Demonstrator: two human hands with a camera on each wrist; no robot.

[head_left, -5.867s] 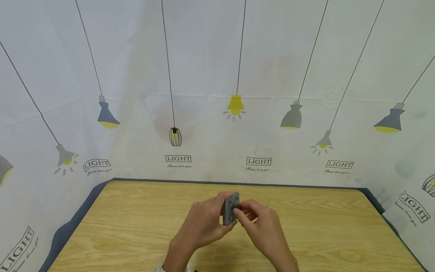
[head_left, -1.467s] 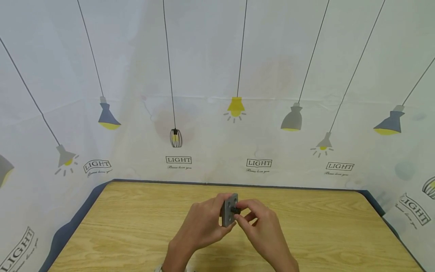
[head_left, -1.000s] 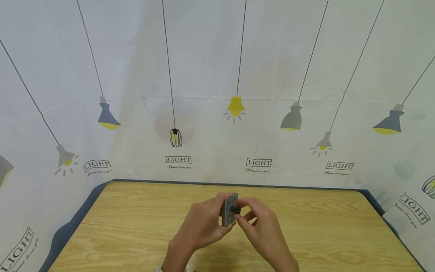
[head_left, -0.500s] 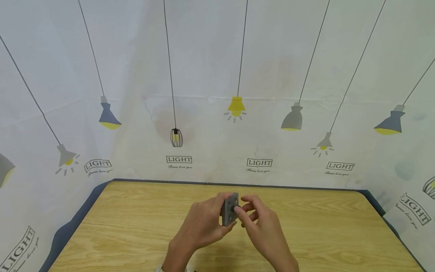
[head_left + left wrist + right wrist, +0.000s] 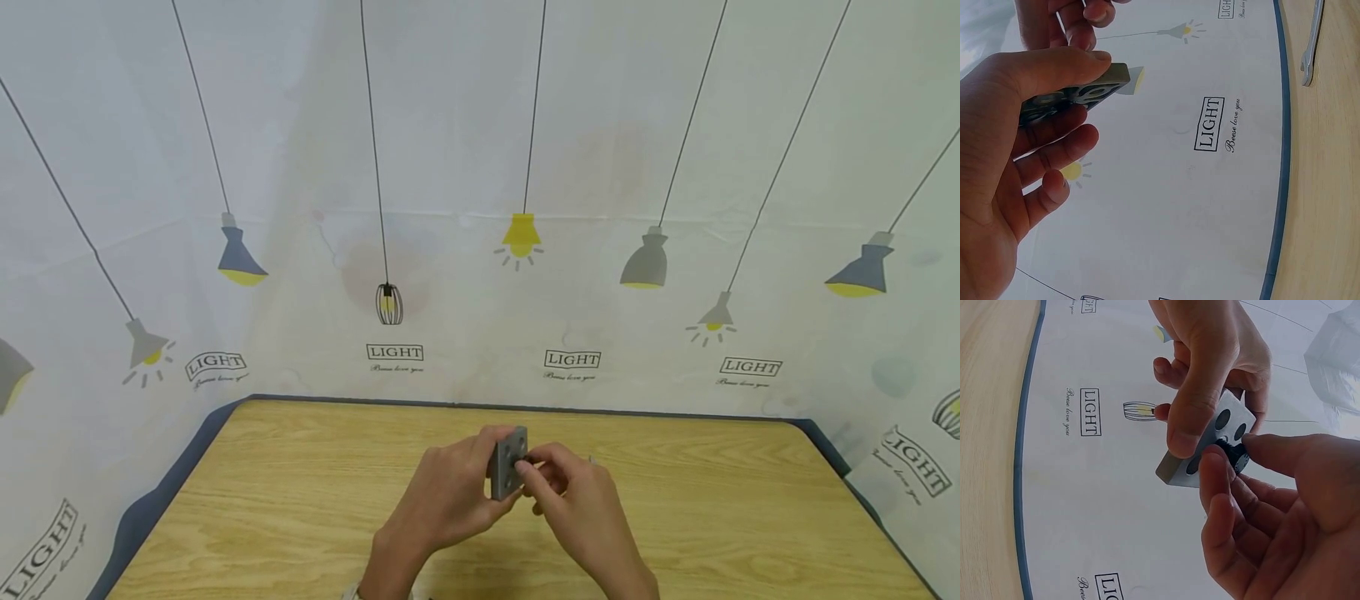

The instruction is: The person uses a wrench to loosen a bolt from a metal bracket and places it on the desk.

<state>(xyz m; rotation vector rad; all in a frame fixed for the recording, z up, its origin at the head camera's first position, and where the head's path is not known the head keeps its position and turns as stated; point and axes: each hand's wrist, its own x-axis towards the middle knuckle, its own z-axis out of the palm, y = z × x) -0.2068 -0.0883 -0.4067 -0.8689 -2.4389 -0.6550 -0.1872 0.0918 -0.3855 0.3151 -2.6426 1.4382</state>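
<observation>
- Right wrist view: the left hand (image 5: 1210, 356) grips a grey plate (image 5: 1207, 447) by its edge, thumb on the holed face, fingers behind.
- The right hand (image 5: 1272, 519) pinches a small black screw (image 5: 1235, 456) between thumb and forefinger.
- The screw sits at a hole in the face, its axis square to the plate.
- Head view: both hands hold the plate (image 5: 508, 461) above the table (image 5: 262, 500), the right hand nearer the screw.

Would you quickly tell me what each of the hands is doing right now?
Left hand: grips the grey plate by its edges.
Right hand: pinches a small black screw at the plate's face.
</observation>
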